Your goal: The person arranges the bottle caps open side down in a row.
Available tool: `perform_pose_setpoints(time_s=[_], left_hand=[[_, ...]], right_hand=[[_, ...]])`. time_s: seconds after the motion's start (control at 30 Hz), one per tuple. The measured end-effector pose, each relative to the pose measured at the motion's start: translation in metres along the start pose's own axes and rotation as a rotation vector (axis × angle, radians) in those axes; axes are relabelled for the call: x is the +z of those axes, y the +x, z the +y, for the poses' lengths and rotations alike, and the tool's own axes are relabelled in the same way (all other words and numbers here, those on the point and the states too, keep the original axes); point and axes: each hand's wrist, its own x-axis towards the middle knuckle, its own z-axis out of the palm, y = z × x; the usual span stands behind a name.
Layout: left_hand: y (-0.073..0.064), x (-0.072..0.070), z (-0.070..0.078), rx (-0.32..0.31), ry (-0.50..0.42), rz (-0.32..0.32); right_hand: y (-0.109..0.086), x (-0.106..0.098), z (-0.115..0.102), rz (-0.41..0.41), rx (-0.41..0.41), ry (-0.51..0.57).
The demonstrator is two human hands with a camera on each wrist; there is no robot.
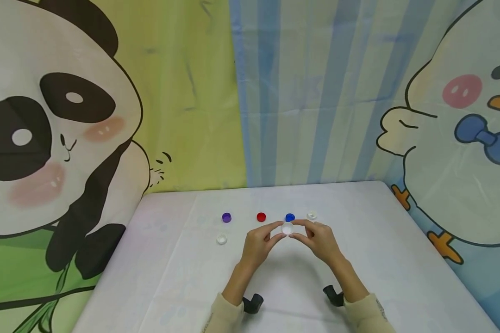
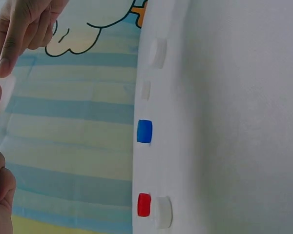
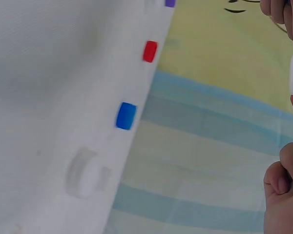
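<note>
Head view showed the left hand (image 1: 256, 244) and right hand (image 1: 322, 240) equally near the round white cap (image 1: 287, 228), pinching its opposite edges above the surface (image 1: 191, 282), this side of the blue cap (image 1: 290, 217).

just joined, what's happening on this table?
A person's left hand and right hand together pinch a small white disc by its edges, held up above the white table. A purple cap, a red cap and a blue cap stand in a rough row beyond the hands, with a pale round piece to the right of the blue one. Another white piece lies nearer, left of the hands.
</note>
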Motion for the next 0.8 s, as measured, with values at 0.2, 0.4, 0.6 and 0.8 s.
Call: perform_pose_setpoints(time_s=[0.2,0.4,0.6,0.8], left_hand=[[0.004,-0.02,0.013,0.05,-0.032,0.039],[0.002,-0.031,0.019,0.049,-0.046,0.032],[-0.002,-0.03,0.018,0.035,-0.089,0.021],[-0.002,-0.029,0.018,-0.033,-0.126,0.011]], right_hand=[[0.009,-0.01,-0.02,0.072,-0.123,-0.006],[0.01,-0.01,-0.03,0.122,-0.186,0.016],[0.005,-0.007,-0.028,0.117,-0.186,0.032],[0.006,-0.006,-0.025,0.146,-0.232,0.015]])
